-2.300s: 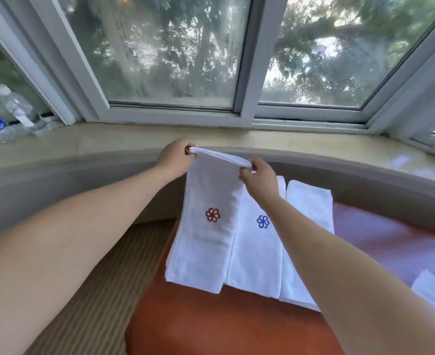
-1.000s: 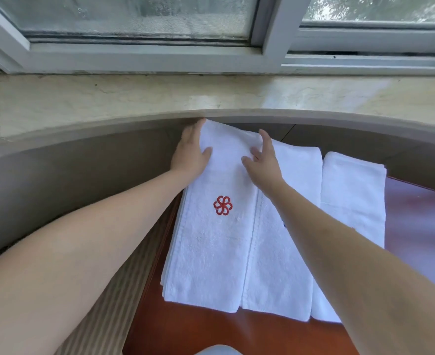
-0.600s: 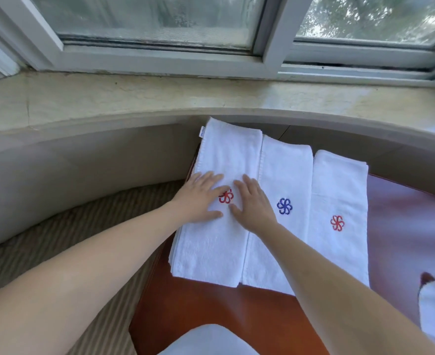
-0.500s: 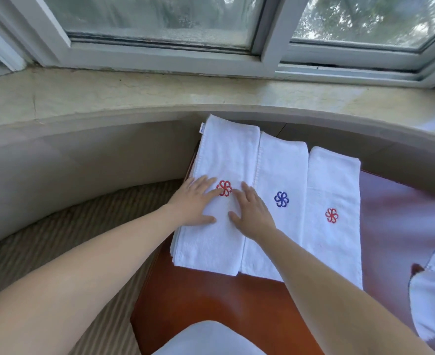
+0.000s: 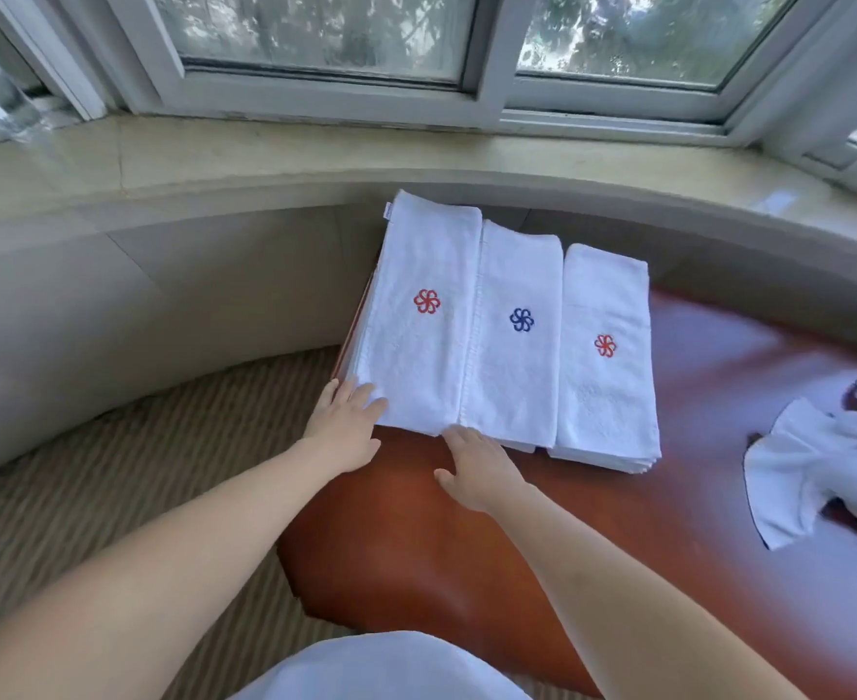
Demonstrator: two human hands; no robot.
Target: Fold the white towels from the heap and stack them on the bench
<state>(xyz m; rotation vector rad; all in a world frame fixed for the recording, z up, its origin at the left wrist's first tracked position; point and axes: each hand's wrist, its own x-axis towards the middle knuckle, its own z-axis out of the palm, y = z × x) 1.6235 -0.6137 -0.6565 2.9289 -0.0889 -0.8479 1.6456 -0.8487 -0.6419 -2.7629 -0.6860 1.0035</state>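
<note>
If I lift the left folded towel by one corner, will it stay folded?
Probably not. The left folded towel is soft terry and would likely droop and unfold. It looks light, lying flat on the smooth bench, so a push probably slides it.

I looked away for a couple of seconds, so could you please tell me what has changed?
The left hand and right hand let go of the red-flower towel, laid it leftmost on the bench, smoothed it and slid back to its near edge. The other two folded stacks and the heap stayed put.
</note>
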